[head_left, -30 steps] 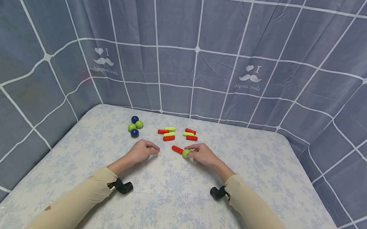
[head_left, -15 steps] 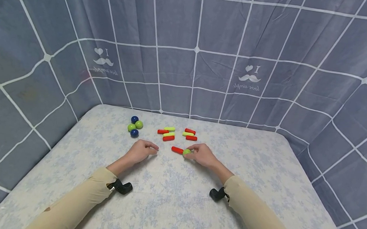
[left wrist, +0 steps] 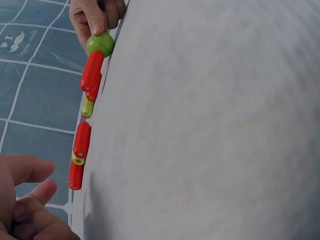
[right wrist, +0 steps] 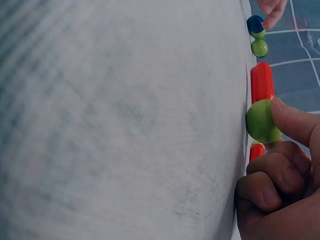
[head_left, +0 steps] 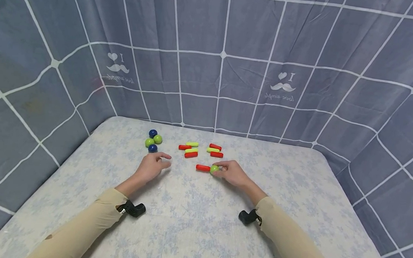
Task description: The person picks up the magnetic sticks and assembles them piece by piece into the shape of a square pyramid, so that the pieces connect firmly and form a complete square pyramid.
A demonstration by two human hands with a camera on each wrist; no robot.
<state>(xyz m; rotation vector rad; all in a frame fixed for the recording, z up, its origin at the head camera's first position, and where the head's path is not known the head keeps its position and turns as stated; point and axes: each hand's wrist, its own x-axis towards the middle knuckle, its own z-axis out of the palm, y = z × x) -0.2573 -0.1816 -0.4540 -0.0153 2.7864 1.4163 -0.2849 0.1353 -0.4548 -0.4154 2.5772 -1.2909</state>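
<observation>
My right hand [head_left: 235, 173] pinches a green ball [head_left: 214, 169] between thumb and fingers. A red ridged stick [head_left: 203, 168] lies end-on against that ball, pointing left; in the right wrist view the green ball [right wrist: 262, 121] meets the red stick [right wrist: 261, 82] just beyond the thumb. My left hand [head_left: 150, 168] holds nothing, its thumb and index finger apart. Just past it sits a small cluster: a near blue ball [head_left: 153, 148], a far blue ball [head_left: 153, 133] and two green balls beside each other, one being the left green ball [head_left: 149, 143].
Behind the joined pieces lie two groups of short sticks: red and yellow ones on the left, such as a red stick [head_left: 191, 155], and a right group with another red stick [head_left: 216, 154]. A floral cloth [head_left: 186, 222] covers the table; a grey-blue checked curtain [head_left: 195, 73] surrounds its back and sides.
My left hand has moved left, closer to the balls. The red stick and the green ball in my right hand have turned slightly and now lie nearly level across the view.
</observation>
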